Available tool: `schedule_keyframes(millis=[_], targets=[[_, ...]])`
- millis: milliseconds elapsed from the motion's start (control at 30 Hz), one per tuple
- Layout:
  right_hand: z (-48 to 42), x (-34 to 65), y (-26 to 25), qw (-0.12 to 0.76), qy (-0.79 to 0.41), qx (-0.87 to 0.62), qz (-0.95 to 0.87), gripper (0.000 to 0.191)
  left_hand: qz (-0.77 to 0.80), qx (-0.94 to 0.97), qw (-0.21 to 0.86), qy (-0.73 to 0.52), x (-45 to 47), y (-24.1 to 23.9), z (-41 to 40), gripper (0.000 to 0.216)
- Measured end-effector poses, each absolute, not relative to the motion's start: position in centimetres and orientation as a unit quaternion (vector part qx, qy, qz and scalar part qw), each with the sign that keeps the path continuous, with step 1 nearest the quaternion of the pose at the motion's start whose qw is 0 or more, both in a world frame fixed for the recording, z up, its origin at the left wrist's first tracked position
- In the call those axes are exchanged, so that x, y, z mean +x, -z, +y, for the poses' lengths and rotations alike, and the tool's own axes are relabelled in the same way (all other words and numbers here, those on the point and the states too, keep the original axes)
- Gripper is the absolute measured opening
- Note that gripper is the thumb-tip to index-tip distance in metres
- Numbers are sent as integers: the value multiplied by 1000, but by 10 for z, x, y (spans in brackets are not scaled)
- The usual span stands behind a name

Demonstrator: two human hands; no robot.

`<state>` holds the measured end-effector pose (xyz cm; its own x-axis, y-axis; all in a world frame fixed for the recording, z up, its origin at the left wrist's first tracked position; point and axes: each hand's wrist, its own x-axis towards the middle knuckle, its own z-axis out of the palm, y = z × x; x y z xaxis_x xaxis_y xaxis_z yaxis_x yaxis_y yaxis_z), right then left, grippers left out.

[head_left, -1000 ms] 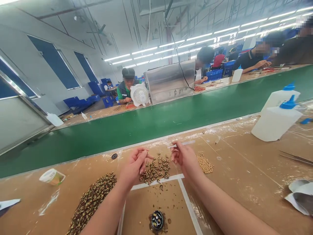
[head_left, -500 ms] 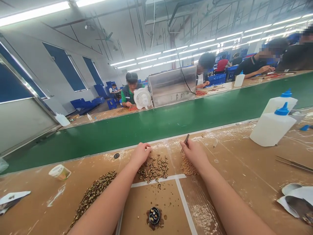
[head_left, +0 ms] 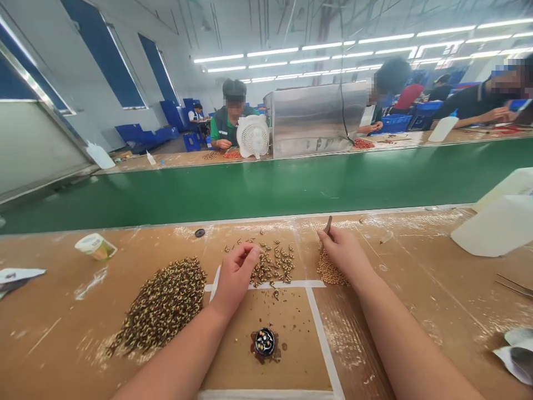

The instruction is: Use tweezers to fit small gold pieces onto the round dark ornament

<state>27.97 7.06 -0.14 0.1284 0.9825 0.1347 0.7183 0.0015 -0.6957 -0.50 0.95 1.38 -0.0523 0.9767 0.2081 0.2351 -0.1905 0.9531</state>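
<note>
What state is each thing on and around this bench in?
Left hand: curled, grip unclear
Right hand: closed on slim tool
Tan beads: piled
Dark-and-yellow pieces: heaped
Black dish: wet-looking, pale bits inside
Loose tweezers: lying, prongs apart
White fan: upright, spinning unclear

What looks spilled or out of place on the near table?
A dark stain surrounds the small black dish in the taped-off area, with dark spots nearby, as if liquid had dripped or spilled. One dark-and-gold piece also lies on the near side of the scattered cluster.
</note>
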Motion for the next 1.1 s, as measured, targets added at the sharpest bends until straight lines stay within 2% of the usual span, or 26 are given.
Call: schedule_keyframes(millis=[100, 167, 300, 400, 533, 733, 933, 1100], targets=[[71, 282, 4, 338, -207, -677, -620, 37, 507, 571, 402, -506, -3, -9, 13, 38], [71, 282, 5, 379, -224, -659, -610, 42, 496, 559, 423, -512, -1, -6, 13, 38], [62, 265, 2, 527, -359, -527, -562, 53, 448, 557, 504, -485, 5, -6, 10, 42], [45, 243, -2, 591, -451, -398, -538, 49, 404, 549, 597, -423, 11, -9, 6, 46], [23, 221, -7, 578, -460, -326, -591, 39, 366, 515, 663, -402, 17, -12, 1, 49], [19, 217, -10, 564, -440, -304, -629, 32, 347, 461, 709, -406, 17, -11, 0, 47], [19, 213, -15, 593, -430, -327, -597, 37, 322, 411, 754, -399, 17, -9, -1, 41], [19, 213, -16, 584, -446, -306, -605, 37, 309, 407, 766, -390, 17, -10, -3, 41]])
